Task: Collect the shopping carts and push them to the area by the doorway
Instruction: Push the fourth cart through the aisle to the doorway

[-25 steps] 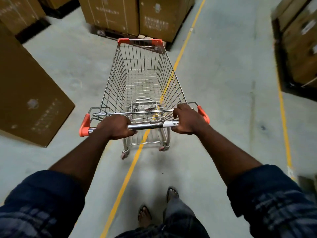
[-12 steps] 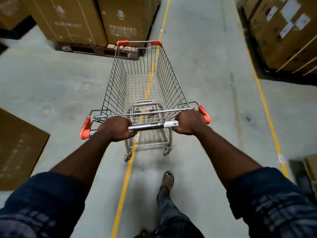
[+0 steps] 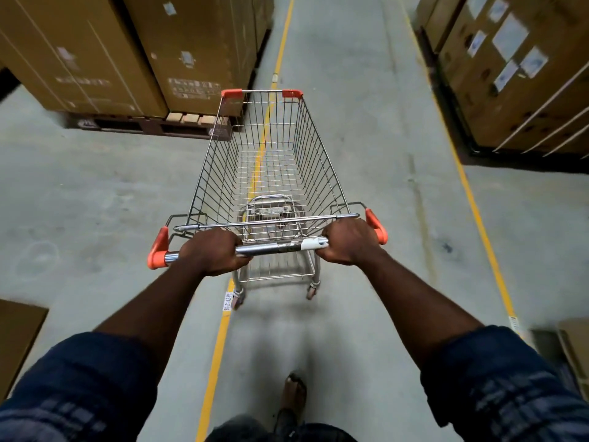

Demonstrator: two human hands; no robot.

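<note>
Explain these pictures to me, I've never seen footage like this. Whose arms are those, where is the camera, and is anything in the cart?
There is no machine here: a person wears a wide-angle camera on the head, looking forward and down, so you see their own arms. The left hand and the right hand each grip the handle bar of a wire shopping cart, whose basket looks empty. The cart stands on a grey concrete floor, over a yellow painted line. Big cardboard boxes on a pallet stand to the left, more boxes to the right. One foot shows at the bottom.
</note>
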